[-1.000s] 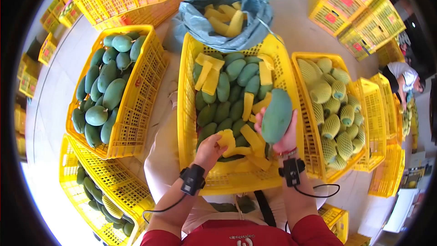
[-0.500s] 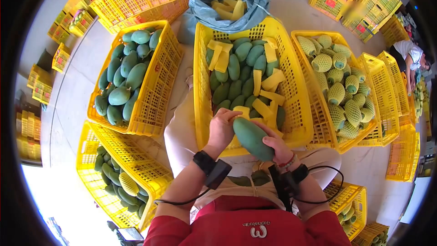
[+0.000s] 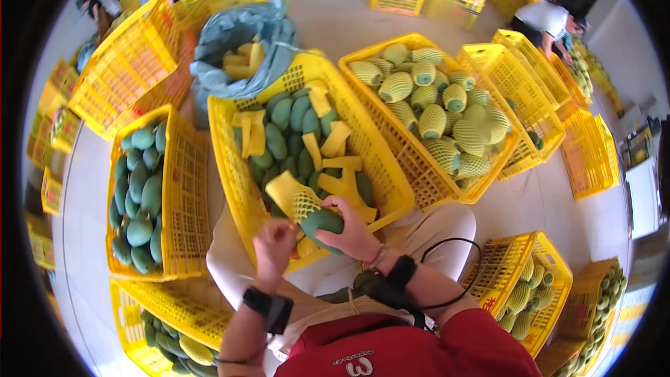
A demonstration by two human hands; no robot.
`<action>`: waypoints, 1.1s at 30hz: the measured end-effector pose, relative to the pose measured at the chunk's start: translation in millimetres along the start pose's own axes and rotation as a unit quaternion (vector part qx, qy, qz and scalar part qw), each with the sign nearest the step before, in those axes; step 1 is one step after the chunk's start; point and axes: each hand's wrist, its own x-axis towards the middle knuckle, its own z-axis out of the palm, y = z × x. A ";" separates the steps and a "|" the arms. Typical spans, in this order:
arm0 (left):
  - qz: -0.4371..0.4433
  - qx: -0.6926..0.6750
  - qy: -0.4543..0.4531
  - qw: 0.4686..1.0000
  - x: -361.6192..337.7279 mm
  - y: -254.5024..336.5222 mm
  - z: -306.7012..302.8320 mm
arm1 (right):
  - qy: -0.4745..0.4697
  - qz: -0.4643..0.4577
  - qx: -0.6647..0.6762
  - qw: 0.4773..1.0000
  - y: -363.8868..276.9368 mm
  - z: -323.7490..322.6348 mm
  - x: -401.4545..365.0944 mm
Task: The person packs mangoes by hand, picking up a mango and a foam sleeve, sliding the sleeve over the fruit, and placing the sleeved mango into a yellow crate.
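Observation:
A green mango point(image 3: 322, 229) is in my right hand point(image 3: 354, 232), its fingers wrapped round the lower end. A yellow foam net sleeve point(image 3: 304, 204) covers the mango's upper part, stretched open over it; its far end is still bunched. My left hand point(image 3: 273, 246), slightly blurred, is closed in a loose fist just left of the mango, apart from it; whatever it may hold is hidden. Beneath both hands stands a yellow crate point(image 3: 382, 167) with bare green mangoes point(image 3: 277, 141) and loose folded foam sleeves point(image 3: 337, 138) lying on them.
A blue bag point(image 3: 209, 63) of foam sleeves rests on the crate's far end. To the right, another crate point(image 3: 391, 141) holds sleeved mangoes point(image 3: 433, 120); at left, a crate point(image 3: 178, 195) holds bare ones. More crates surround me. Farther off, a person point(image 3: 544, 19) bends over at right.
The foam sleeve now sits over one end of the mango, which was bare before. My left hand has come away from the mango's end. The whole view has turned and shifted.

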 end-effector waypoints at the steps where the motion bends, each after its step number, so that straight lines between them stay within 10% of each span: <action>1: 0.051 -0.026 -0.006 0.998 -5.5 -46.5 13.2 | 0.090 -0.035 -0.063 0.993 2.8 6.7 3.0; 4: 0.222 0.076 0.033 0.971 -17.9 -35.3 31.9 | 0.215 -0.088 -0.150 0.961 2.6 18.9 2.9; 6: 0.011 -0.159 -0.014 0.987 -7.3 -39.9 43.6 | 0.221 -0.096 -0.165 0.956 -2.6 17.0 1.7; 15: 0.075 -0.320 -0.160 0.931 3.2 15.8 36.1 | 0.136 -0.229 -0.408 0.873 -56.6 -39.0 27.3; 29: 0.079 -0.365 -0.055 0.926 25.6 13.5 55.3 | 0.045 -0.260 -0.295 0.918 -63.3 -27.5 14.9; 33: 0.113 -0.297 0.008 0.948 33.2 18.3 69.5 | 0.236 -0.144 -0.062 0.959 -35.7 -28.6 18.9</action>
